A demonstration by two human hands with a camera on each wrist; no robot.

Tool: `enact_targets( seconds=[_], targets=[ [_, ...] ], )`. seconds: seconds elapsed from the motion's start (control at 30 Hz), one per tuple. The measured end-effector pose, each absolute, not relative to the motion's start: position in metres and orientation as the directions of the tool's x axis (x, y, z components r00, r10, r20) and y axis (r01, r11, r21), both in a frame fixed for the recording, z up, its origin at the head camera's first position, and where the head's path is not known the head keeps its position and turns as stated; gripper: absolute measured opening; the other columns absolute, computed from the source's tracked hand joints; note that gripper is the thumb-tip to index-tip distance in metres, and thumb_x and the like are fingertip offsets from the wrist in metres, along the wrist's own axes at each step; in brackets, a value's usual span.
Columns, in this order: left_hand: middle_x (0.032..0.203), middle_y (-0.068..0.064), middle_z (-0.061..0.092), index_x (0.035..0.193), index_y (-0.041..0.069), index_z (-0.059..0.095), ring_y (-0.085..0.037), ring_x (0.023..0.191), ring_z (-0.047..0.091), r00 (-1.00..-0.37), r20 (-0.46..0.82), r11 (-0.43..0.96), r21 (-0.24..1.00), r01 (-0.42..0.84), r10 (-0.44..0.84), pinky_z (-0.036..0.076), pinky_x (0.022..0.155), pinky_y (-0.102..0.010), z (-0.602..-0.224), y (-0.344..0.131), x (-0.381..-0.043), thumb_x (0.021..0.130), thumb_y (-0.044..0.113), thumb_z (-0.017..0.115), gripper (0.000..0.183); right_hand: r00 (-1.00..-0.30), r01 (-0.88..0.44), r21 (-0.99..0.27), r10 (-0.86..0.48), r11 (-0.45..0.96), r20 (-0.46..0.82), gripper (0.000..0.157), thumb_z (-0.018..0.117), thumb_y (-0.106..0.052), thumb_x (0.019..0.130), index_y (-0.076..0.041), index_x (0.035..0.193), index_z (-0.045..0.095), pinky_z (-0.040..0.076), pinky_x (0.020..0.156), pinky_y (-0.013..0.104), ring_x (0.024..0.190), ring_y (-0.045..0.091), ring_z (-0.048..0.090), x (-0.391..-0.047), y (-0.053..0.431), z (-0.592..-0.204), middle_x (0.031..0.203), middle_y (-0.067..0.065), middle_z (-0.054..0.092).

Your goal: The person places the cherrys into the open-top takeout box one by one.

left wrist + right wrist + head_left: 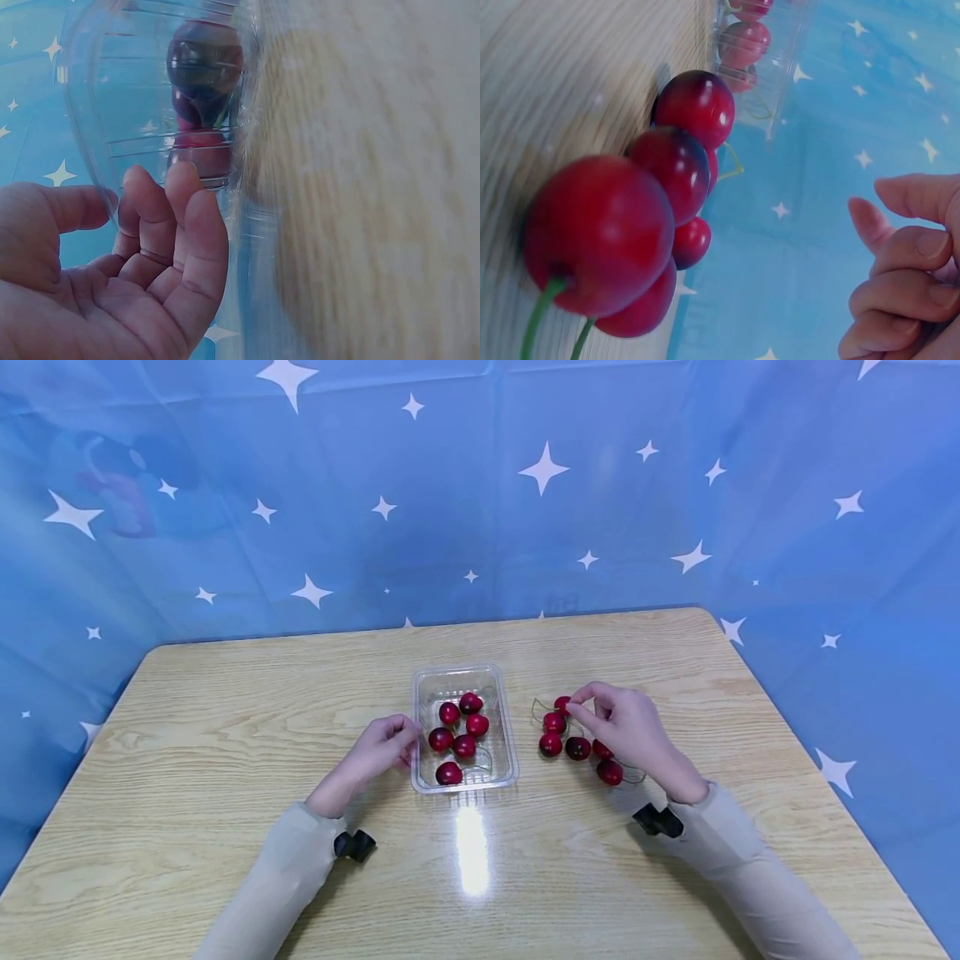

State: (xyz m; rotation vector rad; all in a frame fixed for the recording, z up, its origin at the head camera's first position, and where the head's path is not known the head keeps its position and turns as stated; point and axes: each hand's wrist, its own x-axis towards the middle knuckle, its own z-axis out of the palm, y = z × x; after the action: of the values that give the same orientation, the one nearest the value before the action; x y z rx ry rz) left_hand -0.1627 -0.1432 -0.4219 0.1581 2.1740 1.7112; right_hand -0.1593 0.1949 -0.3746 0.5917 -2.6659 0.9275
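A clear plastic container (512, 768) stands near the middle of the table, with several dark red cherries (464, 746) inside. My left hand (381, 747) holds its left side; in the left wrist view the thumb (86, 208) meets the rim and the bent fingers lie along the outer wall. Right of the container, several more cherries (551, 744) with green stems lie grouped on the wood. Over the far part of this group is my right hand (628, 720), thumb and index finger extended with a gap between them, the other fingers curled. Nothing shows between those fingertips in the right wrist view.
The light wooden table (225, 718) has rounded far corners. Behind it hangs a blue cloth (450, 468) with white stars. A small black camera (658, 821) is worn on the right wrist, another (355, 845) on the left.
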Motion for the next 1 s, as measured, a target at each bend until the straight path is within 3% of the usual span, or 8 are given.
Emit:
enact_targets(
  seconds=[0.43, 1.0],
  targets=[
    [0.069, -0.004, 0.054, 0.093, -0.01, 0.052, -0.015, 0.061, 0.053, -0.925, -0.219, 0.258, 0.956, -0.14, 0.309, 0.051, 0.057, -0.027, -0.421, -0.143, -0.163, 0.099, 0.011, 0.044, 0.023, -0.859, -0.487, -0.517, -0.282, 0.703, 0.427, 0.003, 0.069, -0.01, 0.085, -0.007, 0.086, 0.068, 0.024, 0.039, 0.024, 0.038, 0.001, 0.026, -0.16, 0.212, -0.376, 0.046, -0.011, 0.034],
    [0.07, -0.004, 0.054, 0.097, -0.011, 0.053, -0.014, 0.06, 0.053, -0.923, -0.224, 0.263, 0.954, -0.142, 0.312, 0.05, 0.057, -0.027, -0.42, -0.144, -0.163, 0.1, 0.01, 0.043, 0.024, -0.89, -0.429, -0.534, -0.241, 0.728, 0.386, 0.004, 0.068, -0.012, 0.087, -0.009, 0.087, 0.068, 0.024, 0.04, 0.025, 0.039, 0.001, 0.025, -0.157, 0.222, -0.374, 0.047, -0.008, 0.036]
  ],
)
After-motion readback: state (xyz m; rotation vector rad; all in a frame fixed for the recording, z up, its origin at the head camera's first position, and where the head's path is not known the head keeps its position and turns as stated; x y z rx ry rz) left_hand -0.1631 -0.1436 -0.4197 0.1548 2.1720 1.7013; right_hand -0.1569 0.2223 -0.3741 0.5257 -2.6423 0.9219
